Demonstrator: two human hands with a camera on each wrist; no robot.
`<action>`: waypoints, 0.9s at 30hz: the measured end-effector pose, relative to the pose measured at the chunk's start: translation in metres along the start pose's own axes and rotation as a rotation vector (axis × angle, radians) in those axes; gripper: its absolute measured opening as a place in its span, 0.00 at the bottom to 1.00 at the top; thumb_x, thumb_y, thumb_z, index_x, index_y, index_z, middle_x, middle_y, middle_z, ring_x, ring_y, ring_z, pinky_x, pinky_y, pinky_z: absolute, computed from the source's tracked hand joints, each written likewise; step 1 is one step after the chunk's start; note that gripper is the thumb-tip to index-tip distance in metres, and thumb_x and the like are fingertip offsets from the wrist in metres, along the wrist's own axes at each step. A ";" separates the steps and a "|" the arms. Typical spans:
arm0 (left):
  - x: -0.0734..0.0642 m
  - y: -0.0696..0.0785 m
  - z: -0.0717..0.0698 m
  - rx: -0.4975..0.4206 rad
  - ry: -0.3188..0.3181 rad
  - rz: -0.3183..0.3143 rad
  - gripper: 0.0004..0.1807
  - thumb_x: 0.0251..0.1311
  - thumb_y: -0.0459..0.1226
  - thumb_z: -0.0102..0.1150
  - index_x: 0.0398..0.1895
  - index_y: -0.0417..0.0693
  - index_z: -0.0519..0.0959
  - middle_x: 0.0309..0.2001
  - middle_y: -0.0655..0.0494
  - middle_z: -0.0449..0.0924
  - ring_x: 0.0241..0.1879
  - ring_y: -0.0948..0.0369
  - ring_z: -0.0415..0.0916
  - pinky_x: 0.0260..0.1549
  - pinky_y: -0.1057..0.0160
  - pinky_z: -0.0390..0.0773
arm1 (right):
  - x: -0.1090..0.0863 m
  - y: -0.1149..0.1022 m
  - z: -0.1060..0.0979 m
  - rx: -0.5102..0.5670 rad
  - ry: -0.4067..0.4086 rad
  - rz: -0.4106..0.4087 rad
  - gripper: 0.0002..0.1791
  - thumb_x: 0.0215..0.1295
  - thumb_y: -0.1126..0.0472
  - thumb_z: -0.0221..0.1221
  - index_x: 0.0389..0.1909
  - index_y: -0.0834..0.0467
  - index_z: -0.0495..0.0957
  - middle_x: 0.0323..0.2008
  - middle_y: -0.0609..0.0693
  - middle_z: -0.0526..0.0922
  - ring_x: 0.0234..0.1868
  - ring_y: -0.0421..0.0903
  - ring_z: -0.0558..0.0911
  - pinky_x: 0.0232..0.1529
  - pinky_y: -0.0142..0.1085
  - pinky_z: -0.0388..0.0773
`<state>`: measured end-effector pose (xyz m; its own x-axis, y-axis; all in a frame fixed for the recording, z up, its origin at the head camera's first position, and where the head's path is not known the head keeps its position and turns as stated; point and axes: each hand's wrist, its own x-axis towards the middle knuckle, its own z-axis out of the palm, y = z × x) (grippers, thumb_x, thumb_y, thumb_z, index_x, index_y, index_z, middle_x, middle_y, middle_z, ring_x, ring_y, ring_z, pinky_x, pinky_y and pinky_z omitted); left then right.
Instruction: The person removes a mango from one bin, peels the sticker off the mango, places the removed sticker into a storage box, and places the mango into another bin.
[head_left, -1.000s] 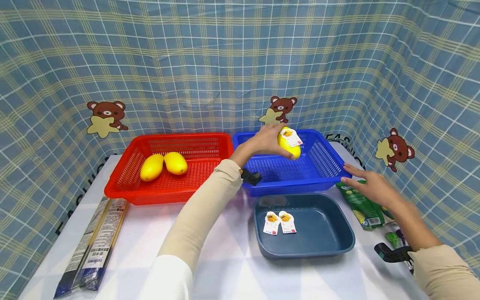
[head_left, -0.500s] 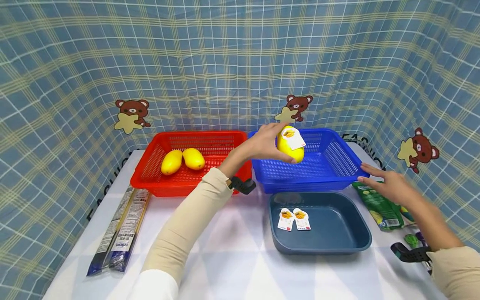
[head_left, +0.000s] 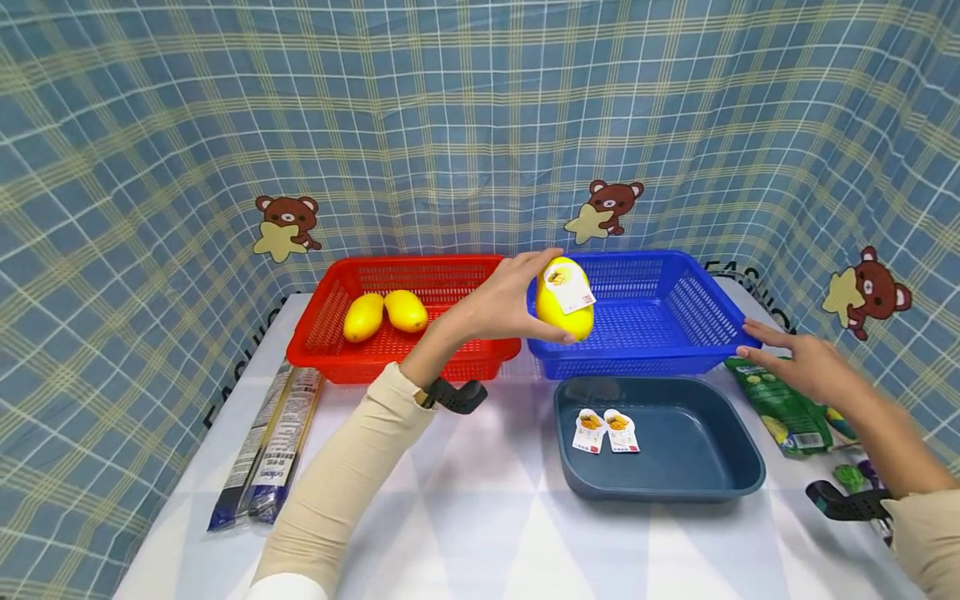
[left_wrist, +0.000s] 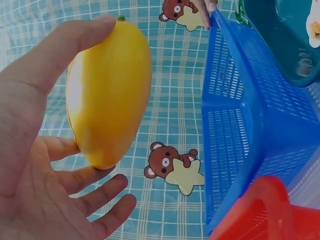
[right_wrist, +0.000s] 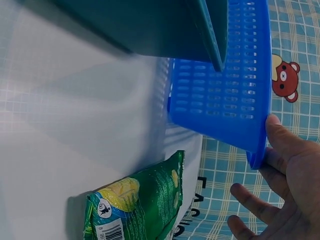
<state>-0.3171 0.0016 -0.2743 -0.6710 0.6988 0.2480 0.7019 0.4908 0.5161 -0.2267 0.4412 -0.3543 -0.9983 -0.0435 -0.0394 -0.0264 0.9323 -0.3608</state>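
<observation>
The left grip [head_left: 517, 296] holds a yellow mango [head_left: 564, 327] end to end, thumb at the stem and a couple of fingers at the opposite tip, the remaining fingers free of it. On the mango's face toward the head camera sits a white card [head_left: 576, 296], one lower corner standing past the fruit's edge; that overhang could snag or peel if it brushes a rim. With so few contact points on a smooth skin, the fruit might roll or slip out. Right beyond this grip, seemingly below it, is the blue basket [head_left: 637, 367]; a drop could strike its rim. Nearer the body and to the grip's right, the dark tray [head_left: 697, 458] carries two more cards [head_left: 589, 432]. To the grip's left, the red basket [head_left: 390, 367] contains two mangoes [head_left: 364, 317]. Farther right, the right grip [head_left: 817, 367] pinches the blue basket's corner; an uneven pull there could skew it. Below that hand lies a green packet [head_left: 783, 408]; farthest left, long packs [head_left: 281, 454] lie on the worktop [head_left: 487, 508].
</observation>
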 end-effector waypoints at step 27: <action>-0.105 -0.019 0.012 -0.082 0.047 -0.061 0.61 0.41 0.58 0.78 0.79 0.62 0.54 0.74 0.59 0.56 0.69 0.59 0.54 0.60 0.43 0.70 | 0.010 0.007 -0.001 -0.029 0.004 -0.010 0.40 0.76 0.41 0.49 0.75 0.64 0.54 0.69 0.76 0.55 0.58 0.85 0.62 0.37 0.63 0.75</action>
<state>-0.2568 -0.0748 -0.3200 -0.7235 0.6430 0.2511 0.6391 0.4863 0.5959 -0.2373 0.4476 -0.3567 -0.9982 -0.0514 -0.0319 -0.0379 0.9418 -0.3342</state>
